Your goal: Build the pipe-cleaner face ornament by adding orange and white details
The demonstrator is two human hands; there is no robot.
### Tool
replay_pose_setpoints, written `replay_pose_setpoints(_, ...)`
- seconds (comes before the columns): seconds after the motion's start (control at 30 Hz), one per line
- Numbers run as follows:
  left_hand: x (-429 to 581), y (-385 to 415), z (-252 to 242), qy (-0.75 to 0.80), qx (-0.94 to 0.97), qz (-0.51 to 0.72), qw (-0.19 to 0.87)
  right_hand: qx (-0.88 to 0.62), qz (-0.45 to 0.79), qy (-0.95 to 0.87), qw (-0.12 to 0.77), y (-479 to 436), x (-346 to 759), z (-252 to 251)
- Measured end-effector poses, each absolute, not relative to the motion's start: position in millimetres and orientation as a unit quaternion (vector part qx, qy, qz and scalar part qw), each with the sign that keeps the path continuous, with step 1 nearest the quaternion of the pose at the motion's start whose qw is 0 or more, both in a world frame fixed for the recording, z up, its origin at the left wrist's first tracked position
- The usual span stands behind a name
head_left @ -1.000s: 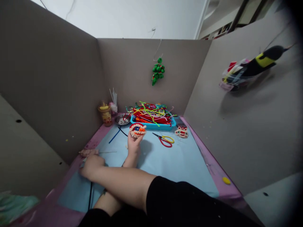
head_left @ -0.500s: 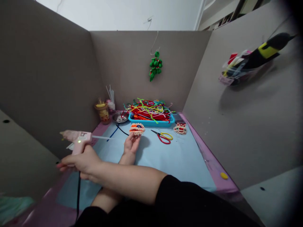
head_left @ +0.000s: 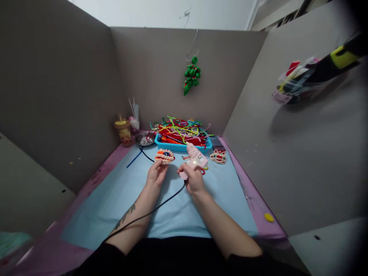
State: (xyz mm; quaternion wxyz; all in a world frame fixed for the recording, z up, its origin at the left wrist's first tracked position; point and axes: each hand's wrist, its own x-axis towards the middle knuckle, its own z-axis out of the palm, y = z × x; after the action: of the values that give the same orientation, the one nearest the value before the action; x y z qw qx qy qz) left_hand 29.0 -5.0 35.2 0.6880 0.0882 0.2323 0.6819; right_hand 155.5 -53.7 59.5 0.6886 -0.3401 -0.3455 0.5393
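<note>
My left hand (head_left: 156,174) pinches the lower edge of a small cream, orange and blue pipe-cleaner piece (head_left: 164,156), held up over the blue cloth. In my right hand (head_left: 193,178) is a pink glue gun (head_left: 195,157), gripped by its handle, with the nozzle pointing up and away to the left. A small light glows on its body, and its black cord (head_left: 149,212) runs down across my left forearm. Behind the glue gun lie scissors (head_left: 203,171), mostly hidden, with bits of the red and yellow handles showing.
A blue tray (head_left: 172,146) heaped with pipe cleaners stands at the back. Left of it are a metal bowl (head_left: 138,142) and a lidded cup (head_left: 124,134). Another cream piece (head_left: 218,158) lies right. A green ornament (head_left: 192,76) hangs before the back panel.
My right hand has swung the glue gun from the far left, across my left arm, to the right of the pipe-cleaner piece. My arms are uncrossed now. The left hand keeps its hold.
</note>
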Motion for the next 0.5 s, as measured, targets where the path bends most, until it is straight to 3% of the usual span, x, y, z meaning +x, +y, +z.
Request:
replay_pose_setpoints(0.2,36.4,-9.5,29.6,0.244,0.173,0.673,0.676,-0.393,0.502,-0.42,0.646,-52.0,159.5,31.3)
replay_pose_setpoints(0.5,39.8,-12.7,31.4,0.22,0.217,0.668,0.677,-0.427,0.476,-0.45,0.624,-50.6,162.1,28.6)
